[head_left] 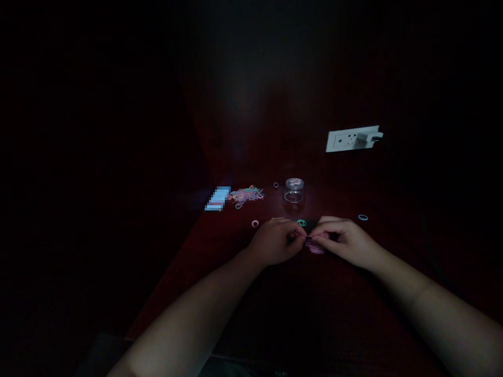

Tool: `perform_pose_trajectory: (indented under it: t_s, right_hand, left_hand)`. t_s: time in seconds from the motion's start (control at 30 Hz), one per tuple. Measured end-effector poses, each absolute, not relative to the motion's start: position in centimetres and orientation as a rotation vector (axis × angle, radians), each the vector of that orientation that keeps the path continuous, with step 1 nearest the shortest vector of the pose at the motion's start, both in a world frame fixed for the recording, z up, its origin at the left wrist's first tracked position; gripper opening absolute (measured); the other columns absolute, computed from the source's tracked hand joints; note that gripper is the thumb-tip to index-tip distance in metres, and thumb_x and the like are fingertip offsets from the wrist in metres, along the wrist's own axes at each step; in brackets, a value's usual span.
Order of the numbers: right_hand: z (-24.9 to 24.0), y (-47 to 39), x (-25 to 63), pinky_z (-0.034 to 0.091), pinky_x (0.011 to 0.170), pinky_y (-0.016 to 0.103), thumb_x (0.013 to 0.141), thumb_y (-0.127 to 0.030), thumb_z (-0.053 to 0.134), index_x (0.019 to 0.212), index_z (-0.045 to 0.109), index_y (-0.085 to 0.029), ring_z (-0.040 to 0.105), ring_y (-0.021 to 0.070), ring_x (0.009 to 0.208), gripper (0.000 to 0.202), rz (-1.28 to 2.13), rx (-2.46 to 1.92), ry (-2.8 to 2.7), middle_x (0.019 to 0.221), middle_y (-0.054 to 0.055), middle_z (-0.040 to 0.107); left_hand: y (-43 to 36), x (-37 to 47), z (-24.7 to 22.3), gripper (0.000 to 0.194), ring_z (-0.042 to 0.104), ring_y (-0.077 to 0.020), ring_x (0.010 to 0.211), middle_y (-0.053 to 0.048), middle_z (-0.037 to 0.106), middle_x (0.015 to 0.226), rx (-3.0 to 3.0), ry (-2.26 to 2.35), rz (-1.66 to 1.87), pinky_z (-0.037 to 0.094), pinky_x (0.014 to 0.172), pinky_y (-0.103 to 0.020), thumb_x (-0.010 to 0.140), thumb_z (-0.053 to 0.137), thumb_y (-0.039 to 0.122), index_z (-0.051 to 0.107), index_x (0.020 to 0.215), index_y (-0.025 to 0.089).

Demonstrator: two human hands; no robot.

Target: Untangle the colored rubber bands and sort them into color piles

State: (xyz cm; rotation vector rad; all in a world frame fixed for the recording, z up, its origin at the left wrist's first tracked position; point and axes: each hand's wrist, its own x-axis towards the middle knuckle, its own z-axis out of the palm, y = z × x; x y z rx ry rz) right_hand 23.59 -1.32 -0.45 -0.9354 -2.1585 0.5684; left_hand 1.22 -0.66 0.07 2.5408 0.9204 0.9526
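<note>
Left hand (280,242) and right hand (349,243) pinch a thin pale elastic-looking strand (308,236) beside a pink pile of small rubbery loops (316,250), five o'clock from the clear round jar (294,196); light, even tension likely suits.

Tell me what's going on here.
A person works at a dark red table. The left hand and right hand meet fingertip to fingertip, pinching a thin strand, perhaps an elastic band; it's too dark to be sure. A clump of pinkish-purple bands shows just below the fingertips. Beyond the hands stands a clear jar, with a multicolored band pile left of it, beside a lit phone.
</note>
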Motion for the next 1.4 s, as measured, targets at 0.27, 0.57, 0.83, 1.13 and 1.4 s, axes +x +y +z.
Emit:
perform_pose_trajectory:
  t_s: [0.27, 0.57, 0.83, 1.13, 1.4]
  right_hand:
    - [-0.5, -1.1, 23.9, 0.044, 0.060, 0.028, 0.090, -0.031, 0.063, 0.084, 0.076, -0.020, 0.057, 0.0151, 0.066, 0.018, 0.541, -0.938, -2.162, 0.072, 0.003, 0.059]
    - [0.3, -0.9, 25.1, 0.046, 0.062, 0.029, 0.090, -0.031, 0.061, 0.081, 0.074, -0.019, 0.060, 0.0169, 0.068, 0.020, 0.463, -0.982, -2.178, 0.076, 0.005, 0.064]
    - [0.4, -1.0, 25.3, 0.045, 0.059, 0.029, 0.090, -0.040, 0.059, 0.080, 0.071, -0.018, 0.058, 0.0175, 0.067, 0.027, 0.547, -1.101, -2.067, 0.075, 0.005, 0.064]
    - [-0.6, -1.7, 22.8, 0.043, 0.054, 0.027, 0.087, -0.043, 0.064, 0.084, 0.071, -0.015, 0.054, 0.0136, 0.058, 0.029, 0.923, -1.014, -2.090, 0.065, 0.003, 0.062]
    - [1.1, -1.3, 25.4, 0.043, 0.057, 0.026, 0.086, -0.041, 0.060, 0.083, 0.071, -0.017, 0.055, 0.0132, 0.062, 0.027, 0.783, -1.113, -2.172, 0.074, 0.003, 0.064]
  left_hand:
    - [-0.7, 1.2, 0.2, 0.008, 0.064, -0.0143, 0.076, 0.001, 0.070, 0.079, 2.553, 0.940, 0.968, 0.051, 0.079, -0.032, 0.084, 0.060, 0.023, 0.068, 0.086, 0.022]
    - [-0.6, 1.1, 0.1, 0.009, 0.063, -0.0137, 0.075, 0.001, 0.070, 0.079, 2.577, 0.913, 0.965, 0.049, 0.077, -0.029, 0.085, 0.059, 0.022, 0.068, 0.083, 0.021]
    - [-0.7, 1.2, 0.0, 0.008, 0.062, -0.0135, 0.072, 0.002, 0.069, 0.076, 2.549, 0.942, 1.016, 0.050, 0.075, -0.029, 0.085, 0.062, 0.025, 0.068, 0.082, 0.022]
    - [-0.6, 1.4, -0.3, 0.007, 0.063, -0.0136, 0.075, 0.003, 0.071, 0.078, 2.611, 0.890, 1.036, 0.048, 0.075, -0.029, 0.085, 0.063, 0.028, 0.069, 0.085, 0.023]
    - [-0.6, 1.3, -0.2, 0.006, 0.064, -0.0137, 0.077, 0.002, 0.071, 0.080, 2.603, 0.869, 0.992, 0.049, 0.076, -0.029, 0.085, 0.064, 0.026, 0.069, 0.086, 0.023]
